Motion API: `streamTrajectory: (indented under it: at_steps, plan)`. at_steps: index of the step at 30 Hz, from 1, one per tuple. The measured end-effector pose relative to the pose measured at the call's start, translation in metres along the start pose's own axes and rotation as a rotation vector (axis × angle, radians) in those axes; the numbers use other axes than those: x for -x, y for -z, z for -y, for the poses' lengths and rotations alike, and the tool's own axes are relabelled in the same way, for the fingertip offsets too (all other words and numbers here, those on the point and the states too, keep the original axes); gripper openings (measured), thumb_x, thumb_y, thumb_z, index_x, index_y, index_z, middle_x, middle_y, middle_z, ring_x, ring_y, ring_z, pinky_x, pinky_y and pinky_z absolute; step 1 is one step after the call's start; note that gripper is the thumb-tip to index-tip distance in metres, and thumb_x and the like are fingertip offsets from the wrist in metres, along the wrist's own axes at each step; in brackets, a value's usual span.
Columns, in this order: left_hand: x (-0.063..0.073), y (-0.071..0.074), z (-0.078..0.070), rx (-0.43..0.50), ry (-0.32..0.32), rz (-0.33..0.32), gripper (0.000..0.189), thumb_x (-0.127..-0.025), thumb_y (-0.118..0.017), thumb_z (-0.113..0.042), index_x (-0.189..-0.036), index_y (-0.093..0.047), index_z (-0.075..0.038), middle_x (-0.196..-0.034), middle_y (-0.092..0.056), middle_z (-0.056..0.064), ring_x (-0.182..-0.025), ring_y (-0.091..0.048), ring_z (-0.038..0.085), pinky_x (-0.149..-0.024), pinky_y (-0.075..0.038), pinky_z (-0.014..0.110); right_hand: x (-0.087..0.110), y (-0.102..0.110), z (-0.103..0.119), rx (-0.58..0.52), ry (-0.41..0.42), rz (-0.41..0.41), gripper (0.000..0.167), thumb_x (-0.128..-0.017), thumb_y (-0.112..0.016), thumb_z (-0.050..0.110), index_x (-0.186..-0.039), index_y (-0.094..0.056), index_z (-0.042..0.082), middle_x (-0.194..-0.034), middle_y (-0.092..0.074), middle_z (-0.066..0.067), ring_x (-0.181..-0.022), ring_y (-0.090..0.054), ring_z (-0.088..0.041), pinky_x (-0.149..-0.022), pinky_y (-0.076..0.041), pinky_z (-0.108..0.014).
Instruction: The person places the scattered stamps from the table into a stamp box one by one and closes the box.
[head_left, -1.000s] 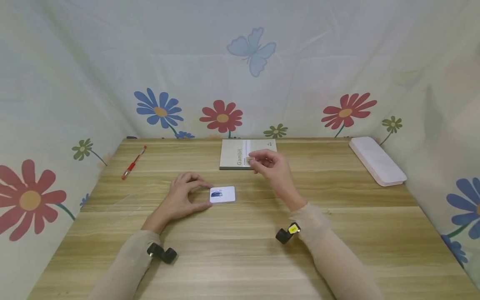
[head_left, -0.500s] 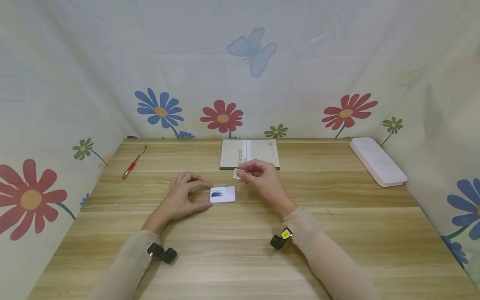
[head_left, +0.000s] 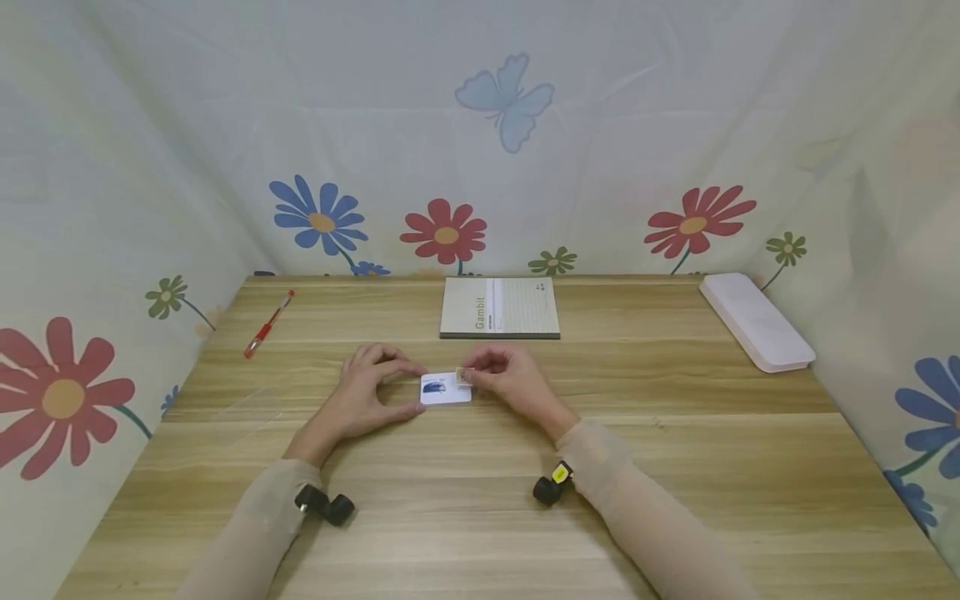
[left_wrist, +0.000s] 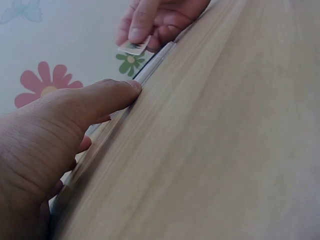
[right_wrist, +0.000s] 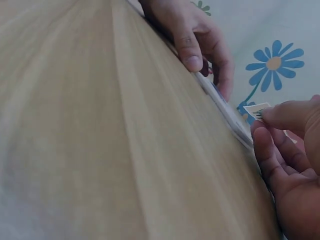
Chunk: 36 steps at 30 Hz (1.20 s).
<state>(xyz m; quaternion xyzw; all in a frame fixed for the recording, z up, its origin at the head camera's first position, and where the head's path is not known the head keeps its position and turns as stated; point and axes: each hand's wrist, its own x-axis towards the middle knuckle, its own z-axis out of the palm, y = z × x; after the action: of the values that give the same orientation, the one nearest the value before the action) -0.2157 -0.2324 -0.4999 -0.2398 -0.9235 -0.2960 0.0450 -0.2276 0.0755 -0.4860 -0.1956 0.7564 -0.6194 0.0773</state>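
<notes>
A white card (head_left: 442, 396) with rounded corners and a dark blue picture lies flat on the wooden table, near its middle. My left hand (head_left: 367, 392) holds it at the left end, thumb at the near corner and index finger at the far one; in the right wrist view the left hand (right_wrist: 192, 42) spans its edge. Between thumb and fingers, my right hand (head_left: 510, 379) pinches a small pale-bordered stamp (head_left: 464, 377) with a dark print. The stamp (left_wrist: 135, 47) is tilted and appears slightly above the card's right end. The right fingertips partly cover it.
Behind the hands lies a Gambit notebook (head_left: 500, 308) at the table's back edge. A red pen (head_left: 268, 325) lies far left. A pale, long case (head_left: 755, 322) lies far right. Flowered curtain (head_left: 585, 150) encloses the back and sides.
My right hand has moved left and nearer, carrying the stamp from over the notebook to the card's right end. The left hand and the card have stayed put.
</notes>
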Motion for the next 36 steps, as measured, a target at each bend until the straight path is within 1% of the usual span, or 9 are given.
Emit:
streamTrajectory:
  at_steps: [3,10,17,22,30,36]
  plan:
    - [0.0,0.0,-0.001,-0.001,0.002,0.004,0.053,-0.084,-0.095,-0.057,-0.131,-0.08,-0.038,-0.139,-0.059,-0.001,-0.137,-0.044,0.029,-0.113,-0.026,0.061,0.0,-0.003,-0.003,0.026,-0.001,0.023,0.011,-0.099,-0.085,0.007,-0.11,-0.083,0.006,-0.104,-0.08,-0.007,-0.084,-0.071,-0.014,-0.074,-0.058,-0.025]
    - [0.0,0.0,-0.001,0.0,0.001,0.003,0.053,-0.085,-0.094,-0.058,-0.132,-0.08,-0.037,-0.14,-0.059,0.0,-0.138,-0.044,0.03,-0.113,-0.026,0.062,0.0,-0.006,-0.004,0.073,0.032,0.022,0.009,-0.098,-0.085,0.007,-0.107,-0.083,0.006,-0.103,-0.08,-0.006,-0.088,-0.071,-0.015,-0.079,-0.058,-0.025]
    - [0.001,0.0,0.003,0.002,-0.005,-0.003,0.053,-0.086,-0.094,-0.058,-0.132,-0.08,-0.036,-0.14,-0.059,0.001,-0.139,-0.044,0.03,-0.116,-0.025,0.065,-0.001,-0.008,-0.001,0.11,0.037,0.018,0.01,-0.097,-0.086,0.006,-0.106,-0.083,0.005,-0.101,-0.08,-0.008,-0.087,-0.071,-0.017,-0.078,-0.058,-0.024]
    - [0.002,-0.001,0.003,0.001,0.001,0.003,0.053,-0.086,-0.093,-0.059,-0.132,-0.079,-0.037,-0.14,-0.059,0.0,-0.139,-0.044,0.03,-0.116,-0.025,0.064,-0.001,-0.01,-0.002,0.13,0.037,0.012,0.01,-0.097,-0.085,0.003,-0.106,-0.082,0.004,-0.099,-0.079,-0.009,-0.086,-0.07,-0.016,-0.076,-0.058,-0.024]
    - [0.001,-0.001,0.002,-0.003,0.0,0.002,0.054,-0.085,-0.093,-0.06,-0.132,-0.079,-0.038,-0.14,-0.059,0.0,-0.14,-0.043,0.029,-0.116,-0.025,0.064,0.001,-0.013,-0.003,0.236,0.05,0.011,0.014,-0.097,-0.085,0.003,-0.111,-0.081,0.005,-0.098,-0.076,-0.005,-0.086,-0.068,-0.014,-0.076,-0.059,-0.025]
    - [0.001,-0.001,0.001,0.0,-0.001,-0.001,0.054,-0.085,-0.094,-0.058,-0.132,-0.079,-0.037,-0.14,-0.059,0.001,-0.139,-0.044,0.029,-0.115,-0.025,0.063,0.001,-0.013,-0.004,0.272,0.048,0.008,0.016,-0.097,-0.085,0.006,-0.112,-0.081,0.006,-0.099,-0.075,-0.004,-0.086,-0.068,-0.013,-0.077,-0.059,-0.025]
